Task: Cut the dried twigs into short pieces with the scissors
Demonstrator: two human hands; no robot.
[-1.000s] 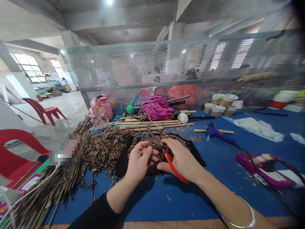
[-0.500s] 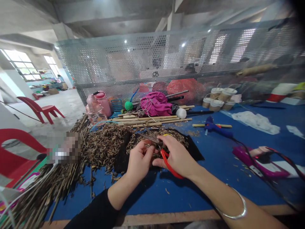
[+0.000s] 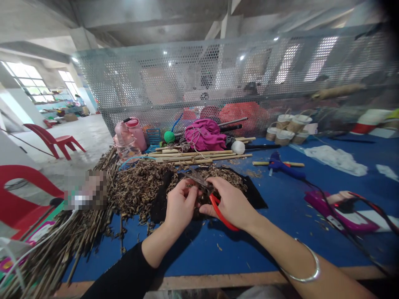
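Observation:
My right hand [image 3: 232,205] grips a pair of scissors [image 3: 220,212] with red handles, the metal blades pointing up and left. Just left of them my left hand [image 3: 181,205] is closed, thumb against the fingers; a small piece between them is too hidden to name. Both hands are close together over a black cloth [image 3: 257,197] strewn with dried brown plant bits [image 3: 229,175]. A bigger heap of the same curled bits [image 3: 139,191] lies left of the cloth.
Long dry stalks [image 3: 71,241] cover the table's left end. Bamboo sticks [image 3: 199,157], purple cloth [image 3: 205,136] and a pink jug [image 3: 137,135] lie behind. A blue glue gun [image 3: 282,168], its cord and a purple device [image 3: 339,216] are rightward. A perforated screen [image 3: 174,83] closes the back.
My left hand has shifted slightly left and up, and the scissor blades sit a little differently above its fingers. The view has moved slightly; both grips look the same.

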